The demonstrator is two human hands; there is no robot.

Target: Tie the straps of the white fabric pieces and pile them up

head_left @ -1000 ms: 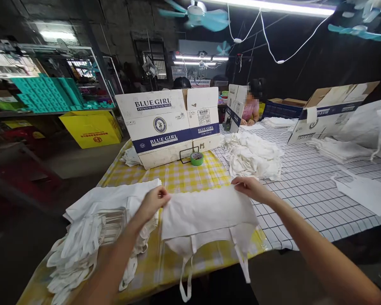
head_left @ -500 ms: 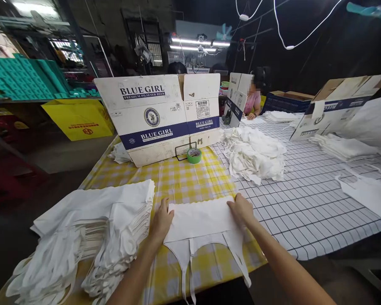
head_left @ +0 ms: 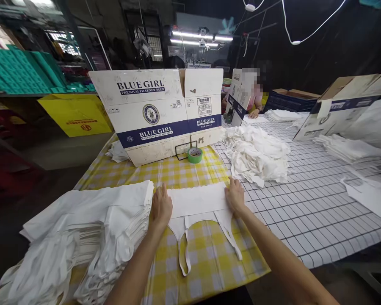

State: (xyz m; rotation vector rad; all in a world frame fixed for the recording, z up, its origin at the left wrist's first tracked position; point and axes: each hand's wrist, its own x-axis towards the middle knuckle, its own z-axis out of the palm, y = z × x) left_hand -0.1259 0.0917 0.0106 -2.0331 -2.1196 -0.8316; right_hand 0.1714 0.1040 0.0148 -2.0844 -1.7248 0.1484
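Note:
A white camisole top (head_left: 198, 200) is spread on the yellow checked tablecloth, its wavy-edged hem away from me and its thin straps toward me. My left hand (head_left: 161, 206) is closed at its left side edge. At the right side edge, my right hand (head_left: 235, 195) is closed on the fabric too, fingers curled and partly hidden. Just left of my left hand rises a thick stack of similar white camisoles (head_left: 92, 212), their straps hanging toward me in a tangle.
Behind stands a beer carton (head_left: 152, 114), with a roll of green tape (head_left: 194, 155) and a black wire frame before it. A heap of white garments (head_left: 257, 154) lies on the grid-patterned cloth (head_left: 292, 207). Beyond it, a person's hand (head_left: 254, 113) rests near white fabric.
Both hands have moved a little away from me, carrying the camisole farther up the table. Its straps now lie on the tablecloth instead of reaching past the near edge.

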